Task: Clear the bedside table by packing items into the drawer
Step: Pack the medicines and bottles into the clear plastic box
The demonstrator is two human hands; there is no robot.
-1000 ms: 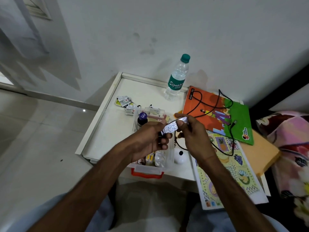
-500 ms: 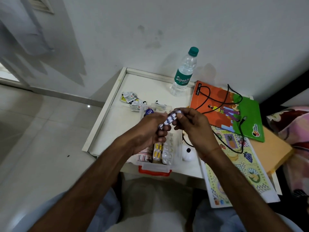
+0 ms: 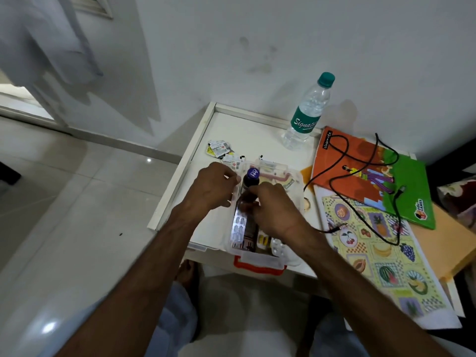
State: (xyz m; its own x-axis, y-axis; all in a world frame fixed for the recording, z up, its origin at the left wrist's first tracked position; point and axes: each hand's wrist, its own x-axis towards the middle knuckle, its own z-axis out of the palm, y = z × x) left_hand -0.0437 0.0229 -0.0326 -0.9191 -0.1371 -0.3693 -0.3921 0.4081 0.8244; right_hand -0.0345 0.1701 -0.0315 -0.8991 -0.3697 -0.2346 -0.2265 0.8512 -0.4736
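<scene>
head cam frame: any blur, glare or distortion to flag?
Head view: both hands, left hand and right hand, slightly motion-soft; water bottle sharp but leaning from wide-angle distortion, casting a soft shadow on the wall; specular spots on the floor tiles; lighting dim, with a corner falloff.

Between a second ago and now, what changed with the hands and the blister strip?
Both hands came down from mid-air: the foil blister strip now lies in the clear box, right hand over it, left hand at the box's edge. Water bottle, cable and books stayed.

White wall [image 3: 283, 34] behind; pale tiled floor [image 3: 64, 215] at left.
</scene>
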